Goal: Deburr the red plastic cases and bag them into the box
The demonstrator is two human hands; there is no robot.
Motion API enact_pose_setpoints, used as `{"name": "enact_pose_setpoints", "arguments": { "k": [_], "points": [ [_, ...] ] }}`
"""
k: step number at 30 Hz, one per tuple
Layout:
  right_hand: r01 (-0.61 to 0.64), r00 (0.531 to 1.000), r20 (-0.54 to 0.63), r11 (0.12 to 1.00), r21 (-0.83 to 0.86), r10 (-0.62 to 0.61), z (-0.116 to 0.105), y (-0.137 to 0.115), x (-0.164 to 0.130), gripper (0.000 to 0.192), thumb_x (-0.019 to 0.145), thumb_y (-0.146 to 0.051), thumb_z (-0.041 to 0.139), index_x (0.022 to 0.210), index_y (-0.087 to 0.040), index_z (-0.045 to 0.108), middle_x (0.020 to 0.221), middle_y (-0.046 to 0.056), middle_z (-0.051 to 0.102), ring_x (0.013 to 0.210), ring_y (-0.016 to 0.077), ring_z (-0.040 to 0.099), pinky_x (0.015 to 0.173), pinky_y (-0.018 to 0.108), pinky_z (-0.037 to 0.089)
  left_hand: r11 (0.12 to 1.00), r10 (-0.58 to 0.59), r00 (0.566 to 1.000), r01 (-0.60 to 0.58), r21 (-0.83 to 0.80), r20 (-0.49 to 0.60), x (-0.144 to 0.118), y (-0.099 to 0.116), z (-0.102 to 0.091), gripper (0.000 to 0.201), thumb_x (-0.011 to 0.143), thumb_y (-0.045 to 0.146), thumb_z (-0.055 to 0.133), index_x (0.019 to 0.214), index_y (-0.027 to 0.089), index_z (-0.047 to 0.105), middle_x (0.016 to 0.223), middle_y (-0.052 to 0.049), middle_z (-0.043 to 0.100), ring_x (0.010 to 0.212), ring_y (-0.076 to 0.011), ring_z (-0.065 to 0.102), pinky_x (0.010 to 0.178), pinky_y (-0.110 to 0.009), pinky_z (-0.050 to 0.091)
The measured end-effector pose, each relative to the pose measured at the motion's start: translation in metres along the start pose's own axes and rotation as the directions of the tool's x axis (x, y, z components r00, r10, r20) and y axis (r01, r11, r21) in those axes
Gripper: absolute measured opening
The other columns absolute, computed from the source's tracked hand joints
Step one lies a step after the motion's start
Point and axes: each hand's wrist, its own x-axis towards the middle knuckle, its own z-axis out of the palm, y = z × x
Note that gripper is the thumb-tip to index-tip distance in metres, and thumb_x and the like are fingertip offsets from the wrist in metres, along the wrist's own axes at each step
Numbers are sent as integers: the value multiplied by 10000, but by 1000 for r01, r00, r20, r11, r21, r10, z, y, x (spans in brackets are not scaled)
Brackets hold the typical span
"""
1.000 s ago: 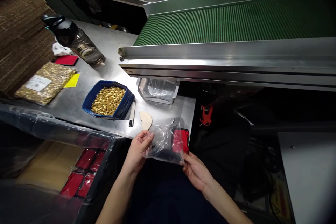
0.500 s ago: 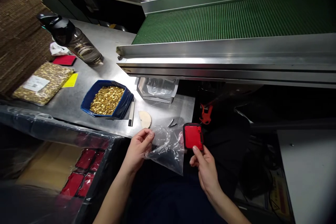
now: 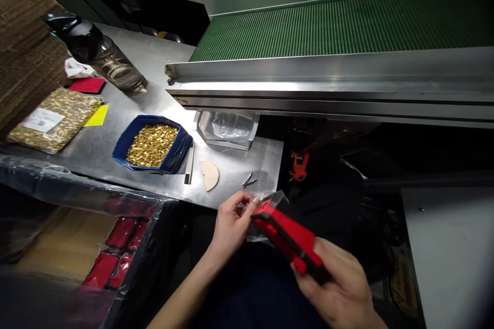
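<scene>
My right hand (image 3: 339,288) grips a flat red and black case (image 3: 287,239), tilted edge-on with its far end pointing up and left. My left hand (image 3: 231,223) pinches a crumpled clear plastic bag (image 3: 257,236) right at that far end of the case. Most of the bag is hidden behind the case. Both hands are below the front edge of the steel table (image 3: 231,169), over my dark lap.
On the table are a blue tray of small gold parts (image 3: 152,145), a sealed bag of gold parts (image 3: 52,119), a dark bottle (image 3: 96,54), a pen (image 3: 189,163), a half-round piece (image 3: 210,175) and tweezers (image 3: 249,180). A green conveyor (image 3: 339,25) runs behind. A lined box with red cases (image 3: 116,252) sits at left.
My right hand has drawn the red case out and down to the right, turning it edge-on. My left hand has moved right with the bag, which is now bunched against the case's end.
</scene>
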Motion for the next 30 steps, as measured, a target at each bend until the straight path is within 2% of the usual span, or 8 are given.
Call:
{"name": "enact_pose_setpoints", "arguments": {
  "k": [4, 7, 10, 13, 16, 20, 26, 30],
  "points": [
    [23, 997, 74, 982, -188, -10, 13, 0, -9, 115, 938, -122, 580, 891, -216, 626, 691, -1, 642, 593, 153, 601, 581, 278, 456, 998, 65, 998, -65, 10, 0, -5, -1, 8, 277, 982, 433, 614, 840, 195, 601, 695, 47, 521, 563, -96, 476, 532, -224, 378],
    [3, 992, 120, 953, -304, 35, 22, 8, -23, 90, 960, -171, 570, 918, -215, 638, 713, 1, 647, 615, 165, 611, 598, 288, 444, 955, 239, 971, -240, 172, 28, -11, -1, 14, 203, 1002, 336, 603, 858, 193, 615, 733, 29, 557, 623, -107, 509, 593, -238, 409],
    [-106, 989, 57, 917, -383, 138, 24, 11, -28, 138, 984, -259, 561, 907, -219, 667, 690, -7, 651, 601, 162, 625, 585, 280, 435, 827, 468, 877, -477, 297, 105, -18, 0, 21, 83, 1008, 205, 575, 946, 193, 630, 799, 5, 585, 690, -119, 552, 652, -238, 450],
    [-288, 958, -95, 883, -372, 272, 24, 12, -23, 247, 992, -381, 569, 855, -220, 697, 640, -19, 656, 545, 141, 630, 561, 255, 446, 730, 579, 799, -597, 332, 164, -23, 0, 28, 177, 1015, 106, 492, 1102, 197, 617, 939, -41, 611, 817, -139, 616, 733, -233, 508],
    [-449, 892, -214, 839, -306, 399, 22, 12, -15, 332, 969, -491, 592, 842, -219, 732, 601, -23, 675, 504, 135, 643, 535, 236, 454, 795, 469, 874, -482, 369, 131, -25, -1, 35, 228, 1001, 86, 462, 1148, 210, 584, 1026, -57, 611, 865, -151, 638, 734, -244, 515],
    [-598, 800, -227, 767, -233, 555, 22, 11, -5, 422, 935, -590, 588, 867, -215, 768, 602, 0, 709, 518, 163, 675, 538, 244, 468, 831, 252, 962, -273, 485, 108, -25, -2, 40, 75, 1000, 174, 498, 1011, 216, 559, 915, -25, 617, 782, -173, 618, 685, -295, 463],
    [-655, 754, -68, 742, -140, 653, 19, 18, 8, 474, 926, -657, 579, 821, -224, 743, 641, 35, 732, 574, 199, 700, 534, 255, 453, 934, 222, 921, -295, 202, 320, -32, 8, 42, 176, 1041, 271, 468, 897, 213, 551, 810, 0, 590, 696, -137, 533, 664, -281, 417],
    [-631, 765, 123, 774, -52, 632, 15, 29, 14, 443, 965, -623, 559, 830, -230, 716, 655, 10, 720, 555, 174, 669, 507, 238, 437, 992, 126, 935, -111, -64, 331, -36, 12, 43, 214, 1033, 355, 520, 902, 198, 582, 780, 0, 577, 679, -126, 510, 639, -261, 419]
  ]
}}
